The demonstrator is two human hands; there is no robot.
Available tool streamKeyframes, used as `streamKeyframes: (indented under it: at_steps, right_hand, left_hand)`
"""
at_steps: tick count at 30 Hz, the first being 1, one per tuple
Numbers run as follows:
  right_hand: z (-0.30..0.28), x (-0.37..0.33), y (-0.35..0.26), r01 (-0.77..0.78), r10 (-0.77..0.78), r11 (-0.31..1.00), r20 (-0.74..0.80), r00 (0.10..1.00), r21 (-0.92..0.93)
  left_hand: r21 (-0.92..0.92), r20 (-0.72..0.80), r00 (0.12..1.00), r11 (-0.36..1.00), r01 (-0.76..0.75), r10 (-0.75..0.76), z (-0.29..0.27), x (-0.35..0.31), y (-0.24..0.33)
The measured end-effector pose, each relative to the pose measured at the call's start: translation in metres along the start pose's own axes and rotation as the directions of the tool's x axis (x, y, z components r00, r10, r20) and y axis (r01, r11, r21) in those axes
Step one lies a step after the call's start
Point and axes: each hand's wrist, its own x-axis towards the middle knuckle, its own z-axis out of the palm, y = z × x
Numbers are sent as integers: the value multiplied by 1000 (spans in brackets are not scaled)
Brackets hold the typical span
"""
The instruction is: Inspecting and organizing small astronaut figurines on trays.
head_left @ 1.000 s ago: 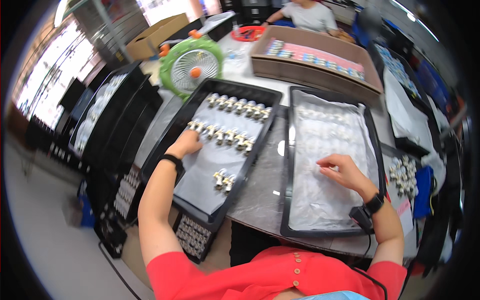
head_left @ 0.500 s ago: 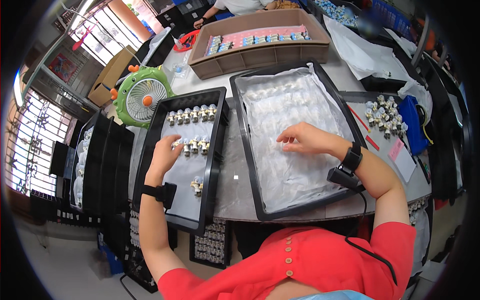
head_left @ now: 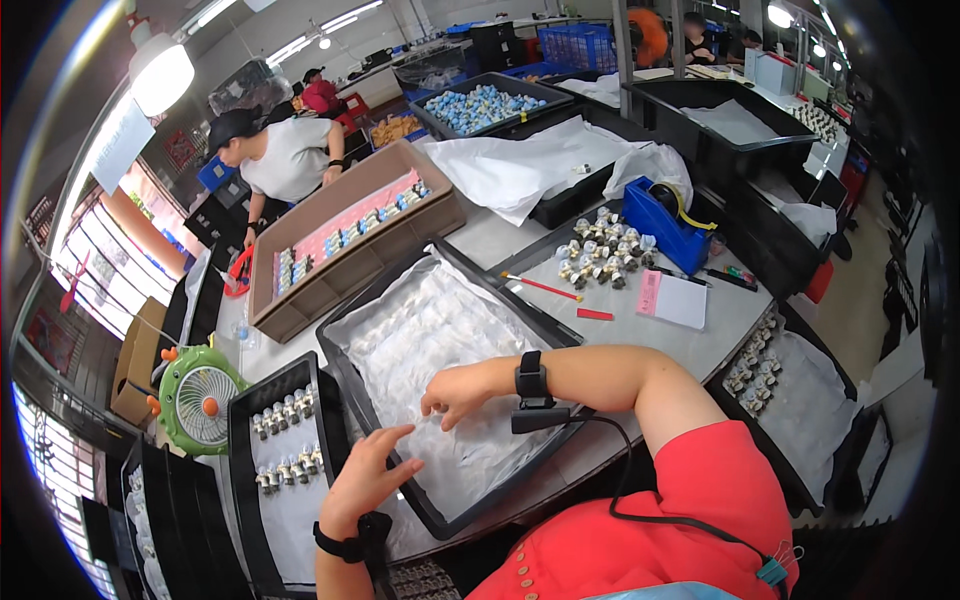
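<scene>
Head view: L hand (head_left: 375,472) is spread, nothing in its grasp, at the near-left side of the black tray (head_left: 530,318); R hand (head_left: 462,392) is half-curled over the white sheet (head_left: 470,318) lying in that tray on the counter (head_left: 655,340), pinch cond. can't be determined. Sheet is prob. lightweight, limp, easily torn; rec. hold: thumb + fingertips at a loose edge or corner.
</scene>
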Motion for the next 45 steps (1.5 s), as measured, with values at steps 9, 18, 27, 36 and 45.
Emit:
streamKeyframes:
  at_steps: [9,18,27,36,45]
  right_hand:
    - [3,-1,-13,67,-89,986,146,985,150]
    - [6,2,-12,51,-77,987,177,981,150]
    - [12,4,-8,21,-113,973,389,914,231]
    - [14,6,-8,52,-119,989,515,849,141]
    - [16,7,-14,66,-113,993,584,804,102]
  left_hand:
    - [-361,135,991,931,56,-8,9,14,7]
    - [-548,154,987,827,127,-50,25,14,-17]
    - [-622,162,985,768,153,-65,27,17,-16]
    - [-609,138,988,780,145,-76,30,17,-19]
    - [-615,119,985,770,169,-122,32,18,-23]
